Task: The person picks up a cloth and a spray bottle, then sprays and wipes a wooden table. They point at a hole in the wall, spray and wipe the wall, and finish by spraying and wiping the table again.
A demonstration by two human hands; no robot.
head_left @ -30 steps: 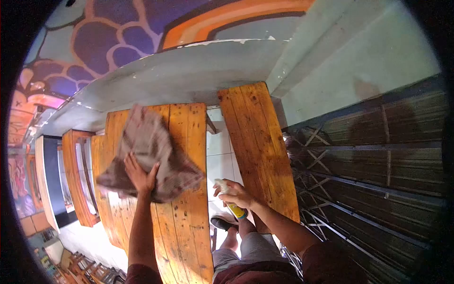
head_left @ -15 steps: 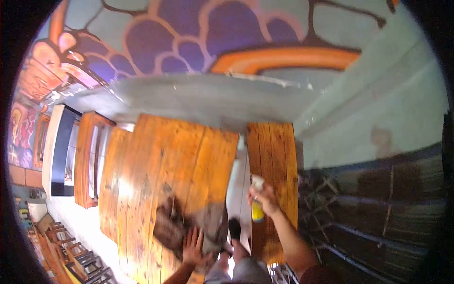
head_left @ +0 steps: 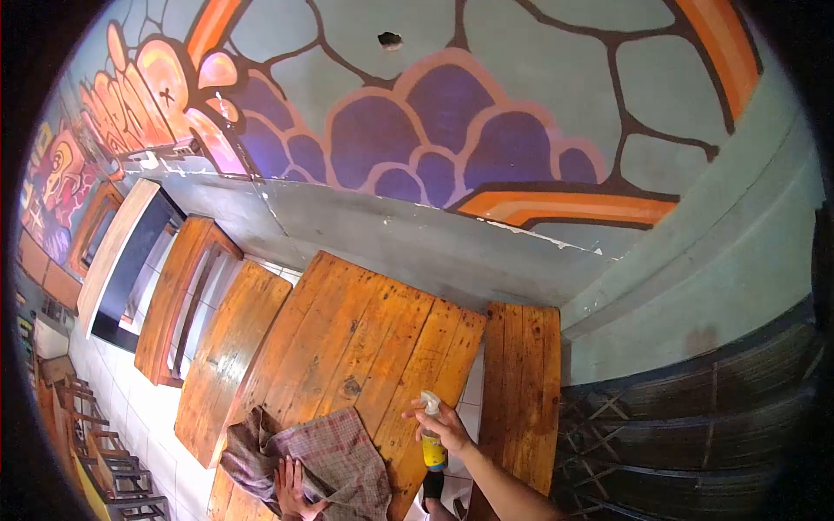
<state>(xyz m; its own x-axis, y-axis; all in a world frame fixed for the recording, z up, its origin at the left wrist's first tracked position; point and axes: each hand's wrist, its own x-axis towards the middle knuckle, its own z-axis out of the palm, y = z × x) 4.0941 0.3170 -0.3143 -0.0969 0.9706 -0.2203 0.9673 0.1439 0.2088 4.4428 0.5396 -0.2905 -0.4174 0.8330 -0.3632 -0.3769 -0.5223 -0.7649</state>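
Observation:
My left hand (head_left: pixel 295 491) lies flat, fingers stretched out, on a checked brown cloth (head_left: pixel 343 456). The cloth is spread over the near part of a wooden plank table (head_left: pixel 373 352), with its left end bunched up. My right hand (head_left: pixel 447 427) grips a spray bottle (head_left: pixel 433 451) with a white nozzle and a yellow label, held upright near the table's right edge. Some of its fingers reach out past the nozzle.
A wooden bench (head_left: pixel 521 391) runs along the table's right side, and another bench (head_left: pixel 233 321) along its left. Beyond stand a wooden frame-like piece (head_left: pixel 174 300) and several dark stools (head_left: pixel 113 464). A painted wall (head_left: pixel 391 217) closes off the far side.
The view has tilted up and turned, showing more wall. My right hand has brought the spray bottle from over the right bench to the table's edge. The cloth lies more spread out.

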